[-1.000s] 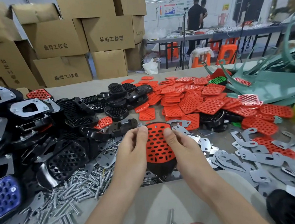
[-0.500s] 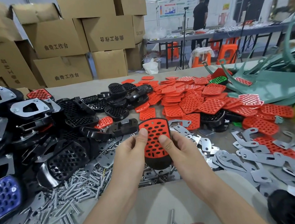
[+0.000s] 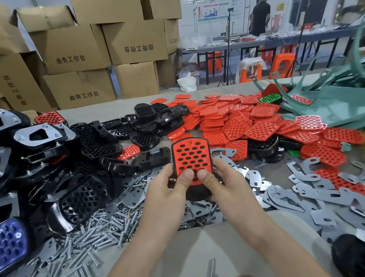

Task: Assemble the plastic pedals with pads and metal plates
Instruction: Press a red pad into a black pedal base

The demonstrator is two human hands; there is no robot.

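**Now: both your hands clamp the red-padded pedal**

You hold one black pedal (image 3: pixel 195 195) upright between your two hands, above the middle of the tabletop (image 3: pixel 208 246) and somewhat nearer its near edge. A red pad (image 3: pixel 191 155) full of oval holes sits in the pedal's face, turned toward you, with the black rim showing around its top and sides.

Your left hand (image 3: pixel 166 190) grips the pedal's lower left side and your right hand (image 3: pixel 224 185) grips the lower right side. Both have their fingers curled behind it. The two thumbs (image 3: pixel 186 175) lie side by side on the bottom part of the pad, almost touching, and press against it. The upper half of the pedal stands free above your fingers. How fully the pad is seated at its lower end cannot be told, since your thumbs cover it.

Beyond the pedal, toward the far edge and the right, lies a wide heap of loose red pads (image 3: pixel 233 123). Bare black pedals (image 3: pixel 145 124) are piled just left of that heap. Flat metal plates (image 3: pixel 314 193) are scattered from beneath your hands out to the right edge. Silver bolts (image 3: pixel 101 231) are strewn toward the near left corner, with two more lying near the near edge. Along the left edge sit pedals with metal plates fitted (image 3: pixel 40 135) and one pedal with a blue pad (image 3: pixel 5 244).
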